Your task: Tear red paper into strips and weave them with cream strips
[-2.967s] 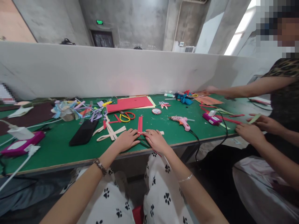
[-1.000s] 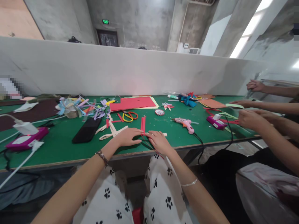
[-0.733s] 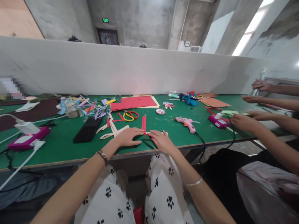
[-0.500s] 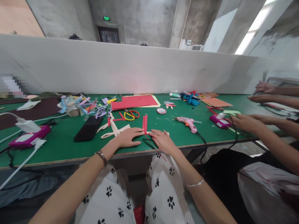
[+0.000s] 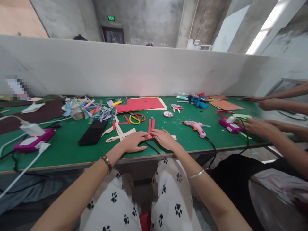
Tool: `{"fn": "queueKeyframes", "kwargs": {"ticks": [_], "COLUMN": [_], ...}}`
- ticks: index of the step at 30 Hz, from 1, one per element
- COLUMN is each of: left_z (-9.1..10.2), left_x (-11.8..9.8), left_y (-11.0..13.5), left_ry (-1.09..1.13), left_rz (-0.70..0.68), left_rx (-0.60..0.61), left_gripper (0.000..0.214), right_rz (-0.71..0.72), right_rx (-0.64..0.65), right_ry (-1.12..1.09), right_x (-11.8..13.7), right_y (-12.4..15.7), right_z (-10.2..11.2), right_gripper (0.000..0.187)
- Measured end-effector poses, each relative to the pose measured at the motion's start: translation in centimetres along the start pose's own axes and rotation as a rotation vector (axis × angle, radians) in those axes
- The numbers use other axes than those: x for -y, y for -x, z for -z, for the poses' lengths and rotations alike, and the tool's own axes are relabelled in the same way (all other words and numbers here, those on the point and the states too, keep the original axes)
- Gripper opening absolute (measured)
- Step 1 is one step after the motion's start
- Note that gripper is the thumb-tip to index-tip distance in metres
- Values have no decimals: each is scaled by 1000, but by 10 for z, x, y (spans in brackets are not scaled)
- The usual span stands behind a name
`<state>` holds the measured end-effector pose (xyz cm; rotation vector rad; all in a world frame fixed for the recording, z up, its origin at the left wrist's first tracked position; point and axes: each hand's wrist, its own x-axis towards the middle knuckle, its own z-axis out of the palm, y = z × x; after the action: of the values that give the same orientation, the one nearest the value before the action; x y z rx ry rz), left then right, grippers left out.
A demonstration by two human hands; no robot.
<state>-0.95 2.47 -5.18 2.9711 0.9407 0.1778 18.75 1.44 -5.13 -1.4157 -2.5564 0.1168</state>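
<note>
My left hand [image 5: 134, 141] rests on the table's front part, its fingertips holding down the left end of a cream strip, thumb apart below. Close beside it, my right hand [image 5: 164, 139] has its fingers closed on a thin red string [image 5: 154, 145] where it crosses the cream strip [image 5: 173, 137]. Two red paper strips [image 5: 151, 124] point away from my fingertips, side by side with a narrow gap. The string's loose end hangs toward the table edge. Left of my left hand lie crossed cream strips [image 5: 119, 133]. My fingers hide the crossing point.
Yellow-and-red scissors [image 5: 136, 118], red paper sheets [image 5: 144, 104] and a round tin [image 5: 168, 114] lie behind my hands. A black phone [image 5: 93, 132] is left; a pink glue gun [image 5: 196, 127] with a cord is right. A co-worker's hands [image 5: 257, 126] are near a purple power strip [image 5: 230, 125].
My right hand has moved slightly left, closer to my left hand. The red strips have spread apart a little, and the string is drawn in. A co-worker's far hand has lowered to the table.
</note>
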Motion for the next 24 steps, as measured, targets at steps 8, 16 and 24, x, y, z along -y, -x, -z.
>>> {"fn": "queueKeyframes", "kwargs": {"ticks": [8, 16, 24], "left_z": [1, 2, 4], "left_x": [0, -1, -2], "left_y": [0, 0, 0], "left_ry": [-13, -2, 14], "left_rz": [14, 25, 20], "left_rx": [9, 48, 55], "left_gripper": [48, 50, 50], "right_rz": [28, 9, -8], "right_rx": [37, 34, 6], "right_ry": [-8, -24, -59], "right_x": [-5, -6, -6], "right_y": [-6, -6, -6], "right_z": [0, 0, -3], "right_gripper": [38, 38, 38]}}
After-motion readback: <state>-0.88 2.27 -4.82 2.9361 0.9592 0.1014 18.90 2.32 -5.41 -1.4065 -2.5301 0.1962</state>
